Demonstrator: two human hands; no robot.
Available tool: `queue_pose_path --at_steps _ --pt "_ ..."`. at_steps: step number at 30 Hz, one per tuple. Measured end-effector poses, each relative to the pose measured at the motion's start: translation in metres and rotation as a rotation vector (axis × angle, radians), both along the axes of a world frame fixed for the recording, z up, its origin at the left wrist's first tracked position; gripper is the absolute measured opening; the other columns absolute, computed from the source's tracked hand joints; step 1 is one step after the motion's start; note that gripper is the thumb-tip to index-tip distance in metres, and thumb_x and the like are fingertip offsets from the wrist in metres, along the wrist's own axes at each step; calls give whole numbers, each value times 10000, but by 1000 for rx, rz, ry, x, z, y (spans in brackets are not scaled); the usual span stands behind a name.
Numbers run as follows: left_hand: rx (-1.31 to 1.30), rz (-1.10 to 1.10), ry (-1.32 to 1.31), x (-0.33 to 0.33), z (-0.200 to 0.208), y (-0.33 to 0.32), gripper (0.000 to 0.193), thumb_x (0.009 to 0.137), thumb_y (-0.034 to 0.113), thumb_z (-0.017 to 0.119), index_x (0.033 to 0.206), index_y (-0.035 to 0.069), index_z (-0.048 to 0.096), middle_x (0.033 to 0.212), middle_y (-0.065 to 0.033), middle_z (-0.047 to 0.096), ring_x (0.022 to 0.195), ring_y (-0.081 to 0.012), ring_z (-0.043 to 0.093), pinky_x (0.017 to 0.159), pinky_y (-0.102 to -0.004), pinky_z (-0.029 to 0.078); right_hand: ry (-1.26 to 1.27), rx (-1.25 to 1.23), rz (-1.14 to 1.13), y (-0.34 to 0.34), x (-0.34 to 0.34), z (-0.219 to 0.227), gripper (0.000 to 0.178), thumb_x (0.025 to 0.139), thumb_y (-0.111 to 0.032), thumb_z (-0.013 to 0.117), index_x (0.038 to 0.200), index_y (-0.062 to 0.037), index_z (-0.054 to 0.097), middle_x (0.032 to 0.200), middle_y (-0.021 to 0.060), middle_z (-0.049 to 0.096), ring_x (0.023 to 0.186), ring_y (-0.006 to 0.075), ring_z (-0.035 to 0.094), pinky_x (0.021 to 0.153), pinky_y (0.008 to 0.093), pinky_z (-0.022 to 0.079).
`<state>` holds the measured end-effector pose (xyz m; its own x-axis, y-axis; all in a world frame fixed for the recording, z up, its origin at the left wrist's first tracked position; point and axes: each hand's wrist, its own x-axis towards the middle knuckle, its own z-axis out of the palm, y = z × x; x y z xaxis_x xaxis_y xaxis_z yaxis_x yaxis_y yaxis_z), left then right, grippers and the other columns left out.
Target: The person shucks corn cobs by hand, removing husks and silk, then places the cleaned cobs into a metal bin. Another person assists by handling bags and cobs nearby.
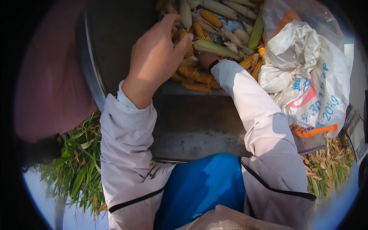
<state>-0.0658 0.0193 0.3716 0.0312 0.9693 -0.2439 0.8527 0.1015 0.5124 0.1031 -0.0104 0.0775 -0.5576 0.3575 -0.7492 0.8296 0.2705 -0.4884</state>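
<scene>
A heap of yellow corn cobs (pixel 193 74), some bare and some in pale husks, lies at the far side of a dark metal-sided bed (pixel 115 34). Over the heap's left edge is my left hand (pixel 155 55), thumb and forefinger spread apart, close to a cob (pixel 184 38). Nothing shows in its grip. My right hand (pixel 207 59) reaches down among the cobs beside a green-husked ear (pixel 216 48). Its fingers are hidden behind the corn and a dark band circles the wrist, so what it holds cannot be seen.
To the right, a crumpled white woven sack (pixel 306 73) lies against the corn. Green leafy stalks (pixel 82 161) stand outside the bed at the left, and drier leaves (pixel 329 165) at the right. A pinkish cloth shape (pixel 53 76) fills the left edge.
</scene>
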Motion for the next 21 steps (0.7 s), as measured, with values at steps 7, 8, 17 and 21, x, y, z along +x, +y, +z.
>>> queue_pose_path --at_steps 7,8,17,21 --pt "-47 44 -78 0 7 -4 478 933 320 701 1300 39 581 1132 -198 696 1044 -321 688 809 -387 559 -66 247 -583 43 77 56 397 914 -350 647 1138 -23 665 1249 240 606 1127 399 595 938 473 502" --pt "-58 29 -89 3 7 0 473 933 321 702 1296 41 584 1129 -195 697 1043 -318 688 809 -386 559 -174 357 -491 53 100 40 388 913 -335 652 1159 -35 648 1273 223 590 1156 386 587 928 476 517" --pt "-71 7 -98 6 21 -2 449 931 303 698 1274 36 586 1106 -191 696 1028 -329 688 826 -391 553 -473 255 -186 43 90 -1 552 871 -120 669 1388 -90 480 1394 211 481 1161 393 598 923 482 547" --pt "-40 -36 -83 9 12 1 433 919 277 690 1261 34 581 1061 -174 697 993 -340 684 837 -412 547 -401 207 -235 28 99 -2 709 815 -211 776 1464 -146 500 1431 212 445 1228 366 571 1009 457 505"
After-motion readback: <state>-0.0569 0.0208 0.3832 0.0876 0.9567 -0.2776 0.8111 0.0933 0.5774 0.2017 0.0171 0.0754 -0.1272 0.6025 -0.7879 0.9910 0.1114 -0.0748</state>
